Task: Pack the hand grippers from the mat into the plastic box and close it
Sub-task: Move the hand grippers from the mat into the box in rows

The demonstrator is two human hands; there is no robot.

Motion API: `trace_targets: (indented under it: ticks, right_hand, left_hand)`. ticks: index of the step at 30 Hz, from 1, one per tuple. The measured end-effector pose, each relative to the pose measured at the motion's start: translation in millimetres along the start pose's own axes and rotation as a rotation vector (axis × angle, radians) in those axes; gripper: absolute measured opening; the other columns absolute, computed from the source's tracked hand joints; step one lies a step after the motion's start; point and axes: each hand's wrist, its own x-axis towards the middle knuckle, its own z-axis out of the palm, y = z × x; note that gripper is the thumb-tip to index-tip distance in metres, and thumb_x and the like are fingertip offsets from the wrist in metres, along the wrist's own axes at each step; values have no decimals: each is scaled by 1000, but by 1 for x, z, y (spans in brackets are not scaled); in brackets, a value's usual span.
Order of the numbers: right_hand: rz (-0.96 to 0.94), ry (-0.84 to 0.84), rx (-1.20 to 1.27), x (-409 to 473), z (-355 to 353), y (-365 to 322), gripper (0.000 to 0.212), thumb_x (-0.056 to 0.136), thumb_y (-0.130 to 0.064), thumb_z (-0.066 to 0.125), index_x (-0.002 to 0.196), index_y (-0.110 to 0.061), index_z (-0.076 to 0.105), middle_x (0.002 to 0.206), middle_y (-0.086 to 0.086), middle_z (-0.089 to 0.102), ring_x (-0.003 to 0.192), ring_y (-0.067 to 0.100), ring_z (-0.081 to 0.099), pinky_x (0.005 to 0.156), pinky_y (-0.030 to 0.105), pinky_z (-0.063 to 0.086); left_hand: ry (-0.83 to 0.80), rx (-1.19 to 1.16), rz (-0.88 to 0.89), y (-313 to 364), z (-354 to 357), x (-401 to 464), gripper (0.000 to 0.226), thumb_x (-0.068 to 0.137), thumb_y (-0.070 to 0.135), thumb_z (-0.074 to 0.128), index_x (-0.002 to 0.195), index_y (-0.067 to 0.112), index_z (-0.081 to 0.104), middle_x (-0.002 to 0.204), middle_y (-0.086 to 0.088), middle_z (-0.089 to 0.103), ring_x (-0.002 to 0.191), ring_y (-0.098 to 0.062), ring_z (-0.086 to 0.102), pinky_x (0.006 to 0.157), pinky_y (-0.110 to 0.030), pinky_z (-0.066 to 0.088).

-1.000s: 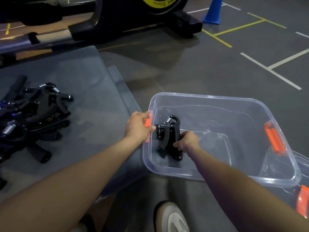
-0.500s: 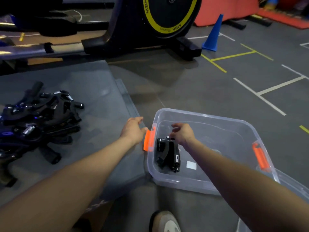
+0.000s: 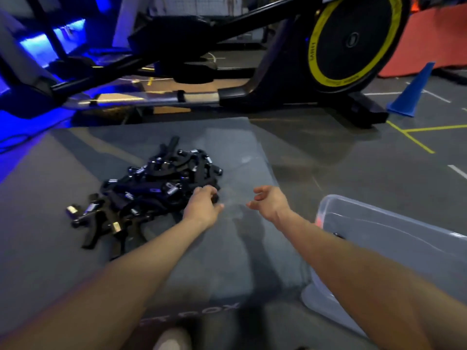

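Note:
A heap of several black hand grippers [image 3: 156, 183] with metal springs lies on the grey mat [image 3: 227, 248]. My left hand [image 3: 202, 205] reaches to the heap's right edge, its fingertips touching the nearest gripper and its thumb spread. To the right, my right hand [image 3: 270, 202] hovers over bare mat with fingers apart and nothing in it. The clear plastic box [image 3: 379, 208] stands on the floor at the right, with an orange latch [image 3: 320, 218] on its near end. My right forearm covers most of its inside; only a dark bit of a gripper [image 3: 337, 234] shows there.
A black exercise machine with a yellow-ringed wheel [image 3: 348, 41] stands behind the mat. A blue cone [image 3: 412, 92] sits on the grey floor at the far right among painted lines. My shoe [image 3: 171, 339] shows at the bottom edge.
My right hand let go of a gripper inside the box and came out over the mat. My left hand left the box's latch and moved to the heap. The view swung left.

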Motion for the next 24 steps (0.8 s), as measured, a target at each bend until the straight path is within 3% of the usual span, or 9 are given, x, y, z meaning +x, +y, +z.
trace_targets:
  ticks: [6, 9, 18, 24]
  right_hand:
    - [-95, -79, -49, 15, 63, -32, 48, 80, -6, 71, 124, -3, 54, 106, 8, 56, 95, 16, 52, 89, 27, 43]
    - [-148, -66, -66, 27, 83, -41, 51, 79, -5, 71, 127, -4, 53, 124, 14, 60, 113, 23, 57, 100, 27, 41]
    - [-212, -6, -147, 55, 92, -42, 49, 79, -6, 71, 126, -7, 56, 124, 13, 61, 116, 24, 56, 98, 29, 41]
    - [-184, -22, -130, 68, 85, -39, 50, 81, -8, 70, 128, -8, 54, 124, 12, 61, 115, 24, 57, 95, 26, 41]
  left_hand:
    - [185, 71, -24, -46, -42, 18, 48, 83, 16, 66, 127, 11, 50, 131, -11, 44, 124, -27, 45, 105, -36, 39]
    - [298, 184, -1, -58, -56, 34, 53, 81, 17, 67, 130, 15, 47, 133, -7, 40, 128, -26, 36, 103, -37, 37]
    - [237, 287, 54, -61, -43, 70, 56, 84, 27, 65, 134, 17, 43, 136, -3, 47, 127, -24, 40, 105, -37, 37]
    - [257, 237, -7, -52, -41, 80, 38, 86, 34, 61, 122, 23, 53, 120, -4, 64, 113, -29, 57, 92, -34, 41]
